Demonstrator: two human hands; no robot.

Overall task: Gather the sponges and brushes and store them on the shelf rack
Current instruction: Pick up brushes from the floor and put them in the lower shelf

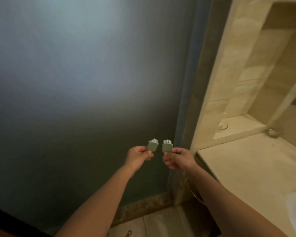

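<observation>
My left hand (138, 156) pinches a small grey-green brush (152, 145) with short white bristles pointing up. My right hand (179, 159) pinches a second brush (167, 146) of the same kind, bristles also up. The two brushes are held side by side, a small gap between them, in front of a frosted glass panel. No sponge and no shelf rack appear in the head view.
A frosted glass door (85, 93) fills the left and middle. To the right stands a beige stone counter (243, 165) with a tiled wall niche (246, 127) above it; a small clear object (223, 126) sits on the niche ledge. Tiled floor (161, 223) lies below.
</observation>
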